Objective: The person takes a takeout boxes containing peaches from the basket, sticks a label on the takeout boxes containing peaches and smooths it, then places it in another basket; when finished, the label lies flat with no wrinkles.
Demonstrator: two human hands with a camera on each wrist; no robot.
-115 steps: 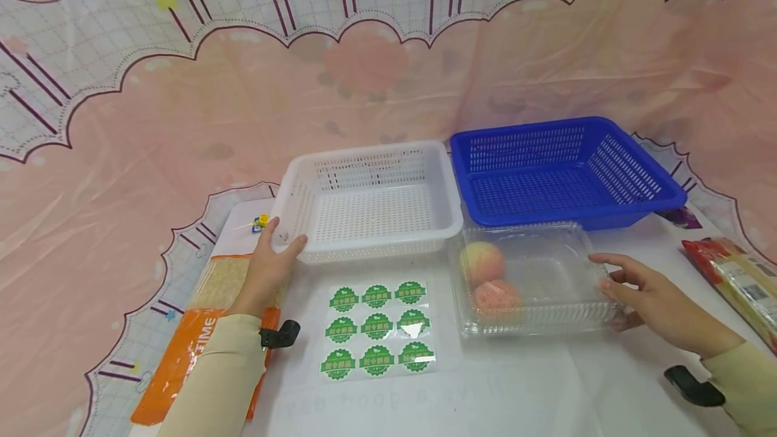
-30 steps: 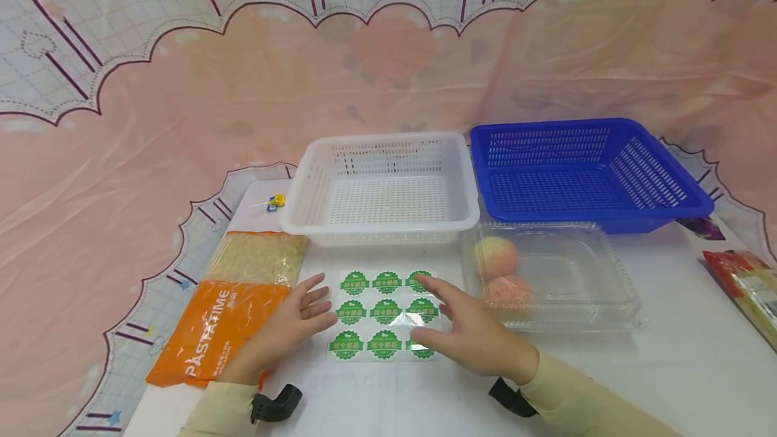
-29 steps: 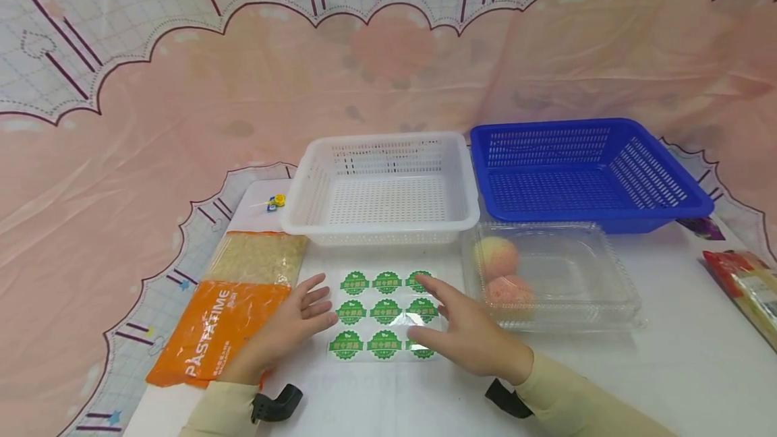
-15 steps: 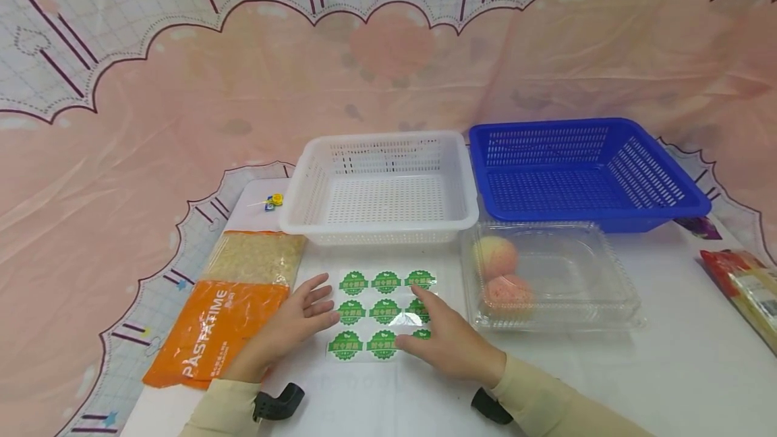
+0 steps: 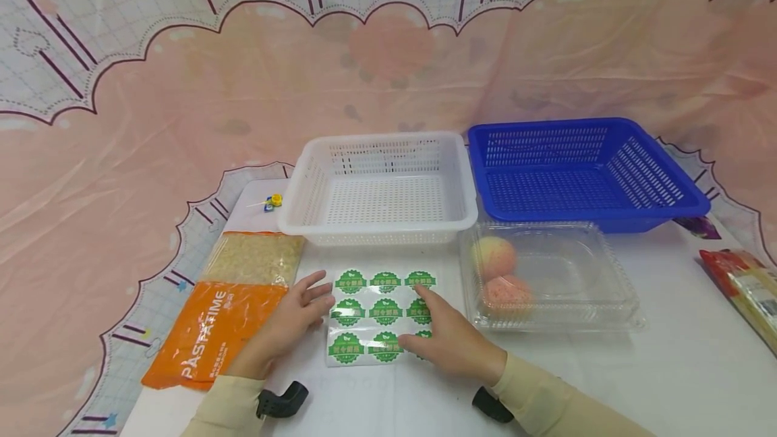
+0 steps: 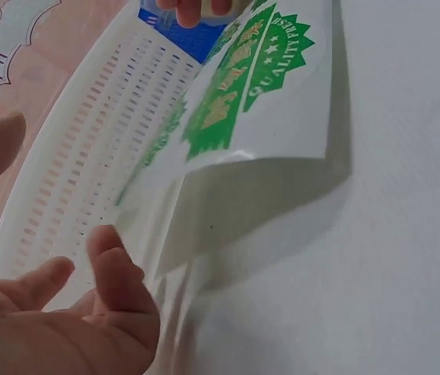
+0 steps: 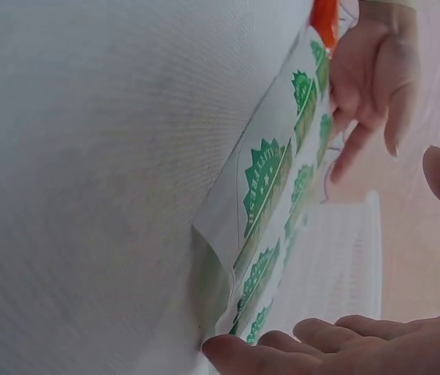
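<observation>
A sheet of round green stickers (image 5: 368, 329) lies in front of the white basket, its left side lifted off the table with a shadow beneath in the left wrist view. Beside that raised edge is my left hand (image 5: 293, 322), its fingers spread loosely and gripping nothing. Over the right part of the sheet reaches my right hand (image 5: 452, 339), thumb and fingers apart. In the right wrist view, the fingertips (image 7: 223, 351) of this hand are right at a curling sheet corner, and the thumb stands away from it. Several stickers on the right are partly hidden by the right hand.
Behind stand the white basket (image 5: 379, 228) and a blue basket (image 5: 583, 211). A clear plastic box (image 5: 564, 288) with two peaches (image 5: 494, 258) sits to the right. An orange pasta bag (image 5: 212, 329) lies left; a red packet (image 5: 743, 288) lies far right.
My right hand has left the clear box and moved left over the sticker sheet. My left hand came off the white basket to the sheet's left edge, which has since lifted.
</observation>
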